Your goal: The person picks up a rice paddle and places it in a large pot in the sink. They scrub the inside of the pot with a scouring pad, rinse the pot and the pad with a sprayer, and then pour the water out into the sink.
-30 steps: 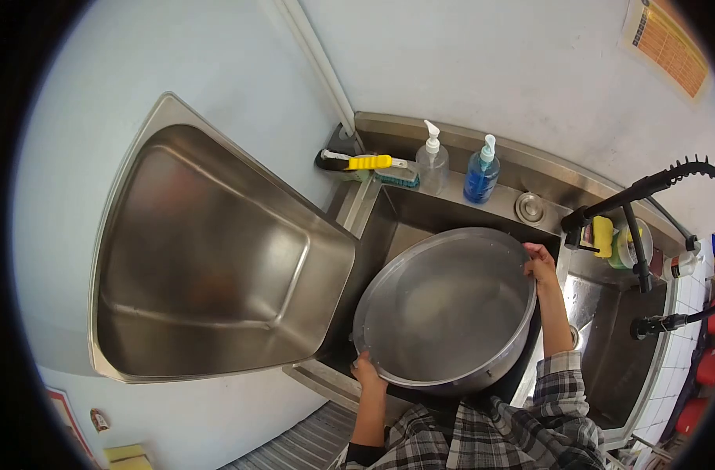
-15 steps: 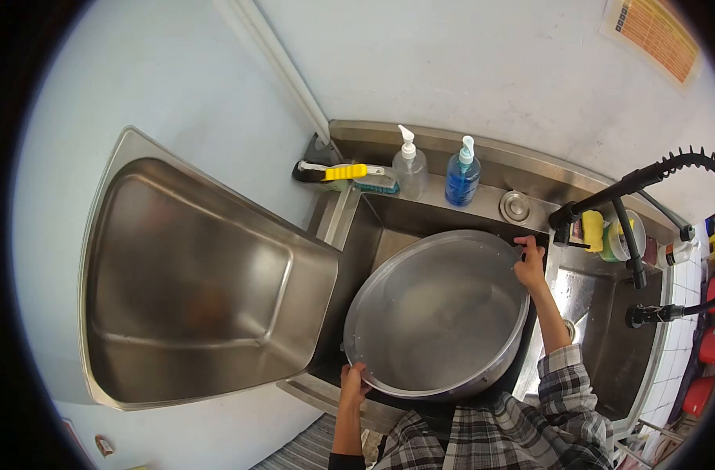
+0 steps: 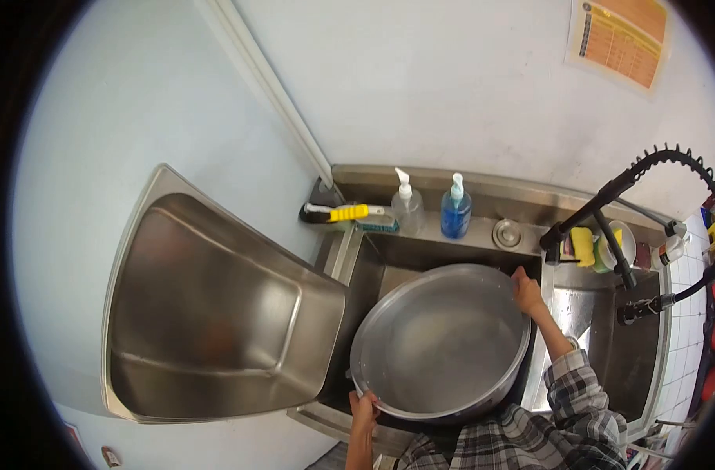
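Head view, looking down over a steel sink unit in a corner. Large steel bowl (image 3: 439,345) sits over the middle basin (image 3: 389,262), tilted slightly, inside facing up, with a wet sheen and a few droplets on the metal. Left hand (image 3: 365,407) is at the bowl's near-left rim, fingers closed over the edge. Right hand (image 3: 527,294) is at the far-right rim, fingers curled on the edge, with a plaid sleeve (image 3: 581,384) below the bare forearm. I read both grips as clamped on the bowl; I cannot tell whether its base touches the basin floor. Left basin (image 3: 208,313) is wide and shallow-looking, just beside the bowl. Right basin (image 3: 635,368) lies past the right forearm. On the back ledge, left to right: a brush with yellow handle (image 3: 345,213) lying flat, a clear pump bottle (image 3: 407,210) and a blue pump bottle (image 3: 454,215) upright side by side, then a round metal cap (image 3: 506,233). Black spring faucet (image 3: 647,168) arches over the right basin, with a yellow sponge (image 3: 583,244) near its base. An orange-and-white poster (image 3: 620,39) is on the wall, top right; its text is too small to read.
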{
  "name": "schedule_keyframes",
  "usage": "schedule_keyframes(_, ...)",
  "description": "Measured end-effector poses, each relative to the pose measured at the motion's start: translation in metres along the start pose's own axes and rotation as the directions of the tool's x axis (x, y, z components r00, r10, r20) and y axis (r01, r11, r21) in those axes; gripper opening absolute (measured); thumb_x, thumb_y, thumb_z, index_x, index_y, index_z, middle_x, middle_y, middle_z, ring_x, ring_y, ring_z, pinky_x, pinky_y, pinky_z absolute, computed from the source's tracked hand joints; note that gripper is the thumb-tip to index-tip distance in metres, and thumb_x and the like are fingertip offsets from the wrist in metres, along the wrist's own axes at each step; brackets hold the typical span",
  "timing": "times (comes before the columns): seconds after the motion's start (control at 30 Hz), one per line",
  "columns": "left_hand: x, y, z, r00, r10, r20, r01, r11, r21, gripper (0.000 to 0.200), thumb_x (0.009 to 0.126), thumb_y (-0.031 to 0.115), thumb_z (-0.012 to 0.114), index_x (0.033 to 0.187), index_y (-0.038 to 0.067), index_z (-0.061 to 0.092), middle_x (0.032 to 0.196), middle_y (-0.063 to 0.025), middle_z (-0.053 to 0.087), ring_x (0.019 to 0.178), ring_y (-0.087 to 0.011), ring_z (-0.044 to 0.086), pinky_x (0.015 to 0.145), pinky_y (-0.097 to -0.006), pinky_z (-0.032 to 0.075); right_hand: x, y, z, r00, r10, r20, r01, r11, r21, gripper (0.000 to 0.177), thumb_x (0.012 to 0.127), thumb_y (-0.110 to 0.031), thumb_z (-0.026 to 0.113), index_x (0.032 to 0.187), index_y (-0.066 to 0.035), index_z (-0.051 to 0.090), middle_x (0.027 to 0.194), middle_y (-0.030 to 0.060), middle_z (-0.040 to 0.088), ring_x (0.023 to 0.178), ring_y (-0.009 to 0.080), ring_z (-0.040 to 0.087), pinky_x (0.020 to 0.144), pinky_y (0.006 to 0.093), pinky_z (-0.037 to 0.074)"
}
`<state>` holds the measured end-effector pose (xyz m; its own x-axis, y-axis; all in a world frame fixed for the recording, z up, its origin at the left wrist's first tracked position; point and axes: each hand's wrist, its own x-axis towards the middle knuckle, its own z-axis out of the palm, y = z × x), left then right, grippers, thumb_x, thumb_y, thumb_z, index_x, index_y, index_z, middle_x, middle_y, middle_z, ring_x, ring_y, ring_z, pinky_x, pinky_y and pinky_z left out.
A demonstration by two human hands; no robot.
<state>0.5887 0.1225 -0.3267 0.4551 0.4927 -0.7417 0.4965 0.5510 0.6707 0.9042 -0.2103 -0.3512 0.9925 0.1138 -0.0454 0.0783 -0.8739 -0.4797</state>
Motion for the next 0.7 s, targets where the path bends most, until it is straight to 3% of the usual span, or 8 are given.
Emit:
schedule_keyframes(0.1,-0.006,0.003,0.003,0.995,-0.035,-0.097,0.037,0.999,0.02,0.043,0.061,0.01,0.053,0.099,0.004,0.034,0.077,-0.0084,0.044,0.054,-0.0131,0.044,0.04,-0.0242,0.033,-0.015,-0.011,-0.021,0.996,-0.084,-0.028,0.087,0.985,0.149,0.028,0.069,0.002,0.055,0.095,-0.009,0.048,0.074,0.0169,0.06,0.071,0.0386,0.06,0.063,0.0441,0.046)
schedule_keyframes(0.17,-0.008,0.007,0.003,0.994,-0.027,-0.108,0.03,0.999,0.023,0.043,0.06,0.009,0.052,0.099,0.004,0.034,0.077,-0.0086,0.044,0.055,-0.0134,0.044,0.04,-0.0249,0.034,-0.019,-0.014,-0.028,1.0,-0.021,0.021,0.016,0.972,0.235,0.022,0.067,0.004,0.055,0.085,-0.009,0.052,0.068,0.0156,0.058,0.064,0.0341,0.059,0.058,0.0394,0.044)
schedule_keyframes(0.2,-0.011,0.009,0.003,0.992,-0.032,-0.123,0.035,0.999,0.03,0.042,0.06,0.008,0.052,0.098,0.004,0.034,0.077,-0.0088,0.044,0.055,-0.0138,0.044,0.04,-0.0255,0.035,-0.021,-0.017,-0.033,1.0,-0.022,0.016,0.018,0.972,0.235,0.022,0.067,0.004,0.055,0.085,-0.009,0.052,0.068,0.0156,0.058,0.064,0.0341,0.059,0.058,0.0394,0.044)
schedule_keyframes(0.27,-0.021,0.017,0.004,0.992,0.002,-0.124,0.0,1.0,0.012,0.042,0.06,0.007,0.052,0.098,0.004,0.034,0.077,-0.0093,0.044,0.055,-0.0142,0.045,0.04,-0.0259,0.035,-0.027,-0.023,-0.047,0.999,-0.033,-0.001,0.032,0.964,0.264,0.015,0.067,0.004,0.056,0.077,-0.007,0.054,0.064,0.0131,0.057,0.057,0.0253,0.058,0.054,0.0353,0.042)
schedule_keyframes(0.4,-0.044,0.036,0.0,0.991,0.078,-0.113,-0.074,0.996,0.041,0.041,0.06,0.004,0.051,0.097,0.004,0.034,0.078,-0.0104,0.046,0.056,-0.0159,0.046,0.042,-0.0283,0.039,-0.039,-0.043,-0.088,0.998,-0.016,0.054,0.001,0.964,0.265,0.012,0.067,0.005,0.055,0.071,-0.006,0.055,0.07,0.0132,0.061,0.062,0.0264,0.06,0.057,0.0341,0.045)
schedule_keyframes(0.47,-0.063,0.051,0.001,0.991,0.091,-0.102,-0.087,0.995,0.044,0.039,0.06,0.005,0.051,0.096,0.004,0.035,0.079,-0.0105,0.046,0.059,-0.0168,0.047,0.046,-0.0303,0.041,-0.045,-0.052,-0.107,0.999,-0.042,0.019,0.033,0.937,0.347,0.011,0.068,0.004,0.053,0.069,-0.006,0.057,0.067,0.0104,0.06,0.056,0.0203,0.058,0.053,0.0321,0.043)
schedule_keyframes(0.57,-0.087,0.066,-0.008,0.968,0.246,-0.053,-0.247,0.969,-0.016,0.037,0.062,0.005,0.051,0.096,0.003,0.037,0.084,-0.0104,0.047,0.071,-0.0191,0.049,0.06,-0.0312,0.044,-0.057,-0.065,-0.139,0.999,-0.047,0.017,0.038,0.938,0.344,0.012,0.069,0.004,0.051,0.07,-0.006,0.058,0.063,0.0077,0.058,0.052,0.0149,0.053,0.05,0.0295,0.041)
schedule_keyframes(0.7,-0.135,0.093,-0.006,0.961,0.277,0.003,-0.277,0.96,-0.047,0.04,0.061,0.007,0.05,0.1,0.002,0.041,0.09,-0.0111,0.05,0.082,-0.0224,0.05,0.076,-0.0335,0.043,-0.084,-0.079,-0.193,0.997,-0.066,-0.044,0.078,0.907,0.413,0.014,0.068,0.005,0.049,0.07,-0.005,0.058,0.054,0.0056,0.052,0.047,0.0108,0.049,0.046,0.0271,0.037)
